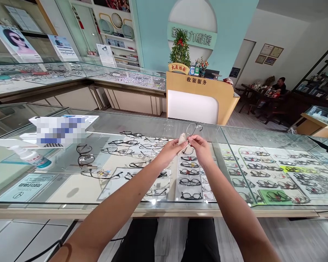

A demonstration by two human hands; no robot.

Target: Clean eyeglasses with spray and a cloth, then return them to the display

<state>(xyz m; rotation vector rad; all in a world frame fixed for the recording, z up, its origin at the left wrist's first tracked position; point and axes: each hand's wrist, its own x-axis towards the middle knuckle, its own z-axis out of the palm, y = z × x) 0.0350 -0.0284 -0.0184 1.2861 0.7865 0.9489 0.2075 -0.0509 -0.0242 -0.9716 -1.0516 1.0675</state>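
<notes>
1. Your left forearm (117, 203) and right forearm (232, 196) lie nearest, rising from the lower edge of the frame over the glass tabletop (62, 185). If you let an elbow sag, it could bump the front edge and jolt your hold.
2. Your left hand (171, 148), at the centre of the frame, has its fingers pinched together on a cream cloth (182, 141). You can't tell from this view whether they also grip metal beneath; if they catch only fabric, the support on that side could slide away.
3. Your right hand (200, 146) has its fingers clamped on the thin-rimmed eyeglasses (191, 130), held up between your hands, with one lens and a temple (199, 128) showing just beyond the fingertips. Such a small pinch could let them roll and drop onto the hard glass below.
4. Pulling or twisting your hands against each other could bend the bridge or spring a lens, since the rim looks slender.
5. Grit in the cloth could scratch a lens, and a bare fingertip straying onto it could leave a smear.
6. Swinging your left arm wide could upset the white spray bottle (34, 158) at the left of the frame, or shove the dark-rimmed eyeglasses (86, 159) near it.
</notes>
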